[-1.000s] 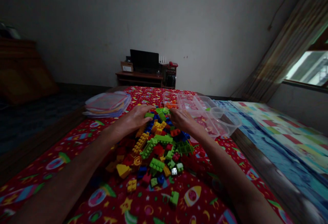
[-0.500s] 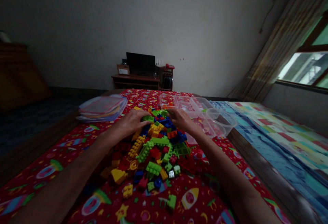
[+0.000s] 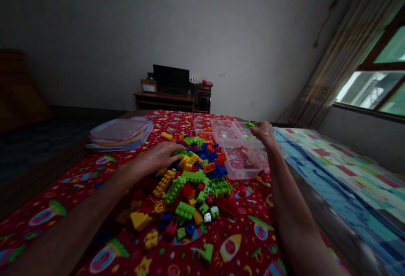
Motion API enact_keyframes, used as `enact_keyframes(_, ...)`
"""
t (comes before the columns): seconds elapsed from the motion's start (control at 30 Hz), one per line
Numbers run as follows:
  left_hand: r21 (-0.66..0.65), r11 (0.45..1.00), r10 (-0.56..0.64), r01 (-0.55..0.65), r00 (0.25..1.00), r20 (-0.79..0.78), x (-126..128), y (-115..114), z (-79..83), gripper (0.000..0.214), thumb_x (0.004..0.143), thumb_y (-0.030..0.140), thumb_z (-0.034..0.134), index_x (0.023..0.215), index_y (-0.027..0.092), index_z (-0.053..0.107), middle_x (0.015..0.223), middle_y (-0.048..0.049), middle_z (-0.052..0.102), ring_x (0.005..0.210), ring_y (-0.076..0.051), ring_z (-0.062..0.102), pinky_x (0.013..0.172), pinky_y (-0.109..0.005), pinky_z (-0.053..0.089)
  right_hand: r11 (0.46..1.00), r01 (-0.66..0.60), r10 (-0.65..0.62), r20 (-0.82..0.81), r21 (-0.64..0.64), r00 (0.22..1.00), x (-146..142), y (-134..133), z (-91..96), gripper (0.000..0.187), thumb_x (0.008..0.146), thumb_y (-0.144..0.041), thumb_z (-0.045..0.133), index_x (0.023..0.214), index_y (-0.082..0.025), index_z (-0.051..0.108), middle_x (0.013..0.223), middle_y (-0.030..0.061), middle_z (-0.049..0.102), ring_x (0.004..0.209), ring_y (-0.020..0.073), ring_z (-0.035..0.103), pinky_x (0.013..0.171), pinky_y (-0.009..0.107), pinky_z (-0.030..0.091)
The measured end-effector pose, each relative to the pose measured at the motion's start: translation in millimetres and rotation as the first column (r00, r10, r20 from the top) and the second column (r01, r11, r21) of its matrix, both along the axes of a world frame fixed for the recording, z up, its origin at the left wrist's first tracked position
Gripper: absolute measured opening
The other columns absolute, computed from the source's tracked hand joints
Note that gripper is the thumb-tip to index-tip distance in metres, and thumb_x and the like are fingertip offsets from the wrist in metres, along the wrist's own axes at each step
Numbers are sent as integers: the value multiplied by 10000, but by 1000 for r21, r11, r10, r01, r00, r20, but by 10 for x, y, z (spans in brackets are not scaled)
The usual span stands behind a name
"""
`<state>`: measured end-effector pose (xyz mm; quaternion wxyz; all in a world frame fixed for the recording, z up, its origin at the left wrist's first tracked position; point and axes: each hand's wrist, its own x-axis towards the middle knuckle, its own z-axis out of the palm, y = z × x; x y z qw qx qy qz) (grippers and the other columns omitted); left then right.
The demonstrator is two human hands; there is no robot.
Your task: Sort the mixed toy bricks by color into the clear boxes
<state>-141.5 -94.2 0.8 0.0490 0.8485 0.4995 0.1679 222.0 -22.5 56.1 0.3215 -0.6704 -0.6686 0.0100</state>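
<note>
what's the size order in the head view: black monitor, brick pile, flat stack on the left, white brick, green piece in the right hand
Largest to smallest:
1. Brick pile
2. Flat stack
3. Black monitor
Unranked, smallest: white brick and green piece in the right hand; they look too alike

The right hand (image 3: 263,132) hid part of its green toy brick (image 3: 250,124), whose exact shape was too small to tell. Picture edges cropped the wooden cabinet (image 3: 19,92) and the window (image 3: 378,76).

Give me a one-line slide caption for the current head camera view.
Left hand at a heap of colorful toy bricks, right hand holding a green piece by clear plastic boxes.
</note>
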Motion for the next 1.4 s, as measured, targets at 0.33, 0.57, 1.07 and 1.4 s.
enact_keyframes(0.33, 55, 983, 176, -178, 984, 38, 58, -63, 176, 297, 740, 344, 558, 979, 186, 634, 897, -51, 712, 805, -217, 652, 726, -292, 498, 985, -171, 174, -149, 31, 973, -328, 105, -146, 418, 843, -200, 464, 1207, -37, 590, 725, 123, 686, 653, 176, 671, 634, 276, 503)
enact_keyframes(0.57, 86, 977, 176, -195, 966, 188, 172, -205, 338, 419, 779, 570, 487, 817, 176, 626, 807, -45, 682, 719, -186, 605, 661, -281, 453, 640, -766, 768, -38, 58, 639, -1242, -518, -204, 299, 855, -206, 530, 1125, -143, 643, 918, 98, 705, 768, 141, 653, 642, 224, 463)
enact_keyframes(1.07, 8, 986, 163, -168, 969, 186, 237, -224, 320, 555, 815, 608, 343, 563, 168, 571, 542, -11, 560, 545, -144, 497, 505, -238, 319, 652, -758, 737, 216, 22, 640, -1436, -726, -265, 126, 860, -200, 534, 905, -153, 642, 658, -4, 587, 569, 77, 443, 554, 208, 262)
enact_keyframes(1.4, 65, 977, 195, -205, 972, 134, 151, -229, 369, 430, 808, 461, 398, 856, 183, 722, 890, -55, 729, 785, -207, 640, 740, -272, 455, 955, -265, 241, 173, 134, 955, -585, -269, -40, 217, 833, -264, 532, 794, -138, 705, 603, 37, 633, 570, 117, 515, 578, 229, 316)
